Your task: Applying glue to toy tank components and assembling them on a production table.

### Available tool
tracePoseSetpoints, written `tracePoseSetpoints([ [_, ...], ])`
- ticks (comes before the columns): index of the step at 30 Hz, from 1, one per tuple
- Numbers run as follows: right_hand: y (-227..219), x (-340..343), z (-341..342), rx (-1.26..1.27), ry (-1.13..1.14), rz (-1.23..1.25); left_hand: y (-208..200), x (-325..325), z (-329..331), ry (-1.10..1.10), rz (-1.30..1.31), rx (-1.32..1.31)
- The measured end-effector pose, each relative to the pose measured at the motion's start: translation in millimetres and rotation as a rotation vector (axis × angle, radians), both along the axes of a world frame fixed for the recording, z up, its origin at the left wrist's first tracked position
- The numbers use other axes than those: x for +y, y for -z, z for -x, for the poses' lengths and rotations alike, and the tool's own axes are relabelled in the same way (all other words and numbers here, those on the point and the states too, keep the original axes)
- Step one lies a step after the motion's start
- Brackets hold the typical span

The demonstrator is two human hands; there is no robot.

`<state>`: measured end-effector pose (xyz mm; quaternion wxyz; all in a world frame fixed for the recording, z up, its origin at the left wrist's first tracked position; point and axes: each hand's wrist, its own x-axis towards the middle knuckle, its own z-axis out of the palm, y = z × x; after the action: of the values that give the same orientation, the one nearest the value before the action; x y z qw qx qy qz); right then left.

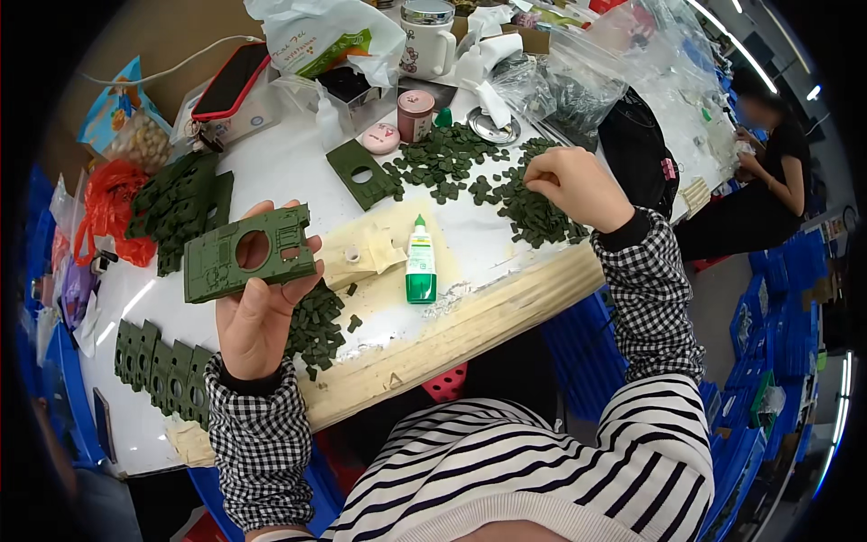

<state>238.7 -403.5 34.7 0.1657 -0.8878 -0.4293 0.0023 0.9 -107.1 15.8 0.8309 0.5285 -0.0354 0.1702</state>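
My left hand holds up a dark green plastic model tank hull, with a large round hole through its plate. The thumb lies along its near edge and the fingertips show behind it. Over a pile of small green plastic pieces at the right, my right hand has its fingers drawn together. Whatever they pinch, if anything, is too small to make out. A glue bottle with a green tip stands between my hands. Another green hull lies beyond it. More small pieces are heaped beside my left wrist.
Green hulls are stacked at the far left and lined up at the near left. Behind are a red-edged phone, a white mug and a pink tin. A black bag lies right; a person sits beyond.
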Motion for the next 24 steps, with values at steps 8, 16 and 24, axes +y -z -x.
tracePoseSetpoints([
  [8,18.6,12.3,-2.2,-0.059,0.013,0.056,2.2,4.2,1.3,0.002,-0.023,0.014],
  [16,28.9,9.1,-1.9,-0.079,0.049,0.017,1.3,2.2,1.9,0.013,-0.01,0.024],
  [24,27.4,15.8,-0.5,-0.154,-0.004,0.021,6.5,4.5,8.6,-0.06,-0.051,0.047],
])
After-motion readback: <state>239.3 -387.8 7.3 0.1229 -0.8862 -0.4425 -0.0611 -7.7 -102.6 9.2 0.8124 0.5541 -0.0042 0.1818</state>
